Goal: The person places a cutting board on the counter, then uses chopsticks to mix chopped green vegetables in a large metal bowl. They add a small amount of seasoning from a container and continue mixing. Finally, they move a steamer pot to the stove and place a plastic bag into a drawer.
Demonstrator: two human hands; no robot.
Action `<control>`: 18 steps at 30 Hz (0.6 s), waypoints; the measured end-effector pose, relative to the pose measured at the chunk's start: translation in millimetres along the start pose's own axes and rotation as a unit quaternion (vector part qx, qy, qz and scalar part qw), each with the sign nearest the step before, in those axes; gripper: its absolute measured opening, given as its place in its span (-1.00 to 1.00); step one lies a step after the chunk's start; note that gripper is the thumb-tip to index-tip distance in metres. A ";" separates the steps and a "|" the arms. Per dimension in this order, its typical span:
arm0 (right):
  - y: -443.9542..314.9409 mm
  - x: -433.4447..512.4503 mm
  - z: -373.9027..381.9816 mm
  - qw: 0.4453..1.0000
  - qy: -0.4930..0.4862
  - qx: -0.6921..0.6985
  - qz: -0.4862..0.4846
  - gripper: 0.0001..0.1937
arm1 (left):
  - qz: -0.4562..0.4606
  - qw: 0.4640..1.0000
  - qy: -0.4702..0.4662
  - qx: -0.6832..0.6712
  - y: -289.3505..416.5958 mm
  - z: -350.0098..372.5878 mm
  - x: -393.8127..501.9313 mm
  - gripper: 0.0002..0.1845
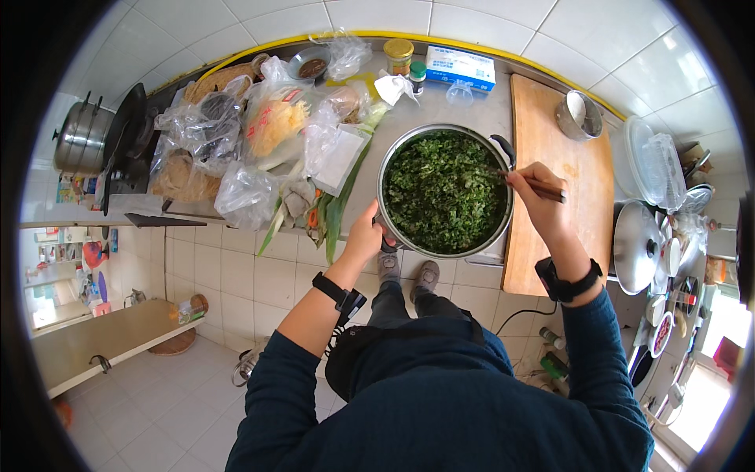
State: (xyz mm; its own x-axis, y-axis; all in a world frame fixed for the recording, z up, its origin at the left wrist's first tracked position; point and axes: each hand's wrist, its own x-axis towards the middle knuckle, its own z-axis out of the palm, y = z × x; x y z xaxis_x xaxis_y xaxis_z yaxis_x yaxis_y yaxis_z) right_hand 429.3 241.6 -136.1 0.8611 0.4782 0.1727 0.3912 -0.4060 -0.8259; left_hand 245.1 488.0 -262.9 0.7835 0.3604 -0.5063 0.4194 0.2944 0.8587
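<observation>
A wide steel pot stands at the counter's front edge, filled with finely chopped greens. My left hand grips the pot's near-left handle, which my fingers partly cover. The other black handle sticks out at the far right of the rim. My right hand is closed around wooden chopsticks over the pot's right rim. Their tips reach the greens, and their far ends are hard to make out there.
Right of the pot lies a wooden cutting board bearing a steel bowl. Plastic bags and leeks crowd the left. Behind stand a jar, a green-capped bottle and a blue-white box. A domed lid sits far right.
</observation>
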 end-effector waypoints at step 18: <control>-37.9 -27.7 66.9 0.989 -0.082 0.068 -0.103 -0.93 | -0.035 0.998 -0.031 0.042 -4.0 -6.0 6.7 -0.40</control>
State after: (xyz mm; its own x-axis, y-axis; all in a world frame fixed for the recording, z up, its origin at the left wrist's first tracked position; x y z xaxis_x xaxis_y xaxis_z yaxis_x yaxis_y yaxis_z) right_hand 368.9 295.8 -145.5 0.6990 0.6639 0.2658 0.4963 -0.1828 -0.8487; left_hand 245.9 494.6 -270.3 0.7765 0.2853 -0.5618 0.5093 0.2408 0.8262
